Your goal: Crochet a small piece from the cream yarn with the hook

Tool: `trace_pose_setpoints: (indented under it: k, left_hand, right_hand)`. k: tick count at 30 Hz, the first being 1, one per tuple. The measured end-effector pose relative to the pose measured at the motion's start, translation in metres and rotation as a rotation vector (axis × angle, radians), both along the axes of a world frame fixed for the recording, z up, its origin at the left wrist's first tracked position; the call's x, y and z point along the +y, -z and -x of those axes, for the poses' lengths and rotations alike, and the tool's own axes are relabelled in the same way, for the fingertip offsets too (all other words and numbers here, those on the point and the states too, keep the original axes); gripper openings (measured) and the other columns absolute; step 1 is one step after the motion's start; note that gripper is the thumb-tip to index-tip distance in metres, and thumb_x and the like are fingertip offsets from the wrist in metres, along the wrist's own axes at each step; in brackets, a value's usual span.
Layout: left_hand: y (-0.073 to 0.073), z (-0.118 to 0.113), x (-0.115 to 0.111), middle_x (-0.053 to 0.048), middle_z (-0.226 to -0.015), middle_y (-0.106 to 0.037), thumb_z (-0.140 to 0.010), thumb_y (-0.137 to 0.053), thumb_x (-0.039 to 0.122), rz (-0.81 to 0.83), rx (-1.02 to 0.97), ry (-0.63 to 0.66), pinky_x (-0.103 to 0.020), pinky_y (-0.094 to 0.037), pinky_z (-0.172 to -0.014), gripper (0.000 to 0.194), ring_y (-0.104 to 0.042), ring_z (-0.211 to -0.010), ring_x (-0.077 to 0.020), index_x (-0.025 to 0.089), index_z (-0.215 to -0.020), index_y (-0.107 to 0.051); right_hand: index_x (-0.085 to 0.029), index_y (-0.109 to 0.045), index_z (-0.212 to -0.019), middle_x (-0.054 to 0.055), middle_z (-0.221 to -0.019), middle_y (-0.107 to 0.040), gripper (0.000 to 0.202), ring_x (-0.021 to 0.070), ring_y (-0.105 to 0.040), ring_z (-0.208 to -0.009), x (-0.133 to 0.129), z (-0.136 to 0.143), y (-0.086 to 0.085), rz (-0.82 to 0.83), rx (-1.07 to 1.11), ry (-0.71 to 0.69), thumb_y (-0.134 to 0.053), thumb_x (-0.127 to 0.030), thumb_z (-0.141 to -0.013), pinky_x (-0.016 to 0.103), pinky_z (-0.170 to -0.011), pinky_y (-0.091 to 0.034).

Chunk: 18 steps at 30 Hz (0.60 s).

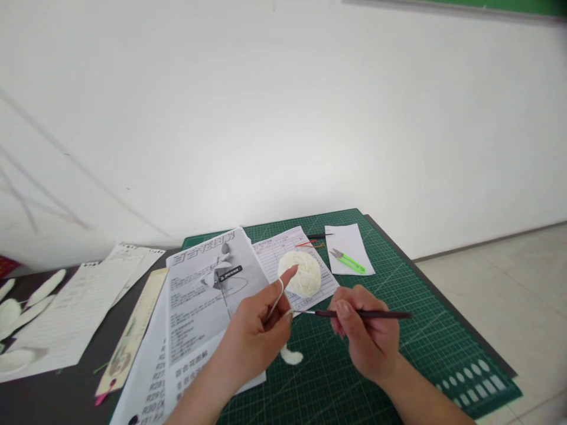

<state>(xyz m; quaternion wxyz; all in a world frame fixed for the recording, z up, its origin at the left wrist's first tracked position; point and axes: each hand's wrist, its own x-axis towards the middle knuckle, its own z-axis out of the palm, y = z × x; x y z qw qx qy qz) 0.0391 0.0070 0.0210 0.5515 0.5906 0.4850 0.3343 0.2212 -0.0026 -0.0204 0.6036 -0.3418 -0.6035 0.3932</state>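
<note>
A crochet hook with a dark handle lies level in my right hand, whose thumb and fingers close round it. Its thin metal tip reaches the fingertips of my left hand. White yarn loops over my left index finger, which points up while the thumb and other fingers pinch the work. Below them hangs the curled end of a small white crochet piece; the rest is hidden by the left hand. Just behind the hands sits a round ball of cream-white yarn.
A green cutting mat covers the table. Printed pattern sheets and a ruler-like bookmark lie left. Green thread snips rest on white paper. White crocheted petals are at far left, and a white wall stands behind.
</note>
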Motion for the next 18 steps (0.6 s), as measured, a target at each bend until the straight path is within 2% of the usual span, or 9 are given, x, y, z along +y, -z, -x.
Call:
trace_pose_setpoints:
  k: [4, 9, 13, 18]
  left_hand:
    - [0.006, -0.004, -0.003, 0.004, -0.068, -0.043, -0.082, -0.052, 0.017, -0.098, 0.136, -0.007, -0.023, -0.031, -0.052, 0.060, -0.039, -0.056, -0.0109, 0.015, -0.141, -0.043]
    - [0.005, -0.002, -0.003, 0.007, -0.061, -0.037, -0.087, -0.048, 0.021, -0.149, 0.216, 0.039, -0.023, -0.026, -0.048, 0.056, -0.032, -0.052, -0.0104, 0.016, -0.142, -0.042]
    - [0.003, 0.000, -0.001, 0.008, -0.059, -0.035, -0.089, -0.049, 0.027, -0.137, 0.265, 0.009, -0.023, -0.025, -0.048, 0.056, -0.031, -0.051, -0.0104, 0.014, -0.142, -0.041]
    - [0.003, 0.000, -0.003, 0.010, -0.057, -0.028, -0.086, -0.044, 0.016, -0.116, 0.291, 0.080, -0.023, -0.021, -0.046, 0.057, -0.025, -0.050, -0.0099, 0.013, -0.143, -0.039]
  right_hand:
    - [-0.023, -0.053, -0.074, -0.002, -0.057, -0.051, 0.017, 0.0143, -0.049, -0.050, -0.002, -0.002, -0.003, -0.184, -0.201, 0.003, -0.046, -0.018, -0.090, 0.027, -0.047, -0.037]
    - [-0.023, -0.053, -0.077, -0.001, -0.058, -0.056, 0.014, 0.0144, -0.050, -0.047, -0.002, -0.001, -0.015, -0.370, -0.356, 0.015, -0.048, -0.011, -0.082, 0.027, -0.046, -0.037]
    - [-0.024, -0.053, -0.077, -0.002, -0.057, -0.054, 0.016, 0.0150, -0.053, -0.048, 0.002, -0.001, -0.017, -0.331, -0.341, 0.052, -0.047, -0.009, -0.082, 0.027, -0.048, -0.039]
    - [-0.024, -0.051, -0.076, -0.002, -0.056, -0.055, 0.015, 0.0141, -0.050, -0.046, 0.003, 0.001, -0.022, -0.413, -0.403, 0.018, -0.046, -0.010, -0.081, 0.026, -0.046, -0.038]
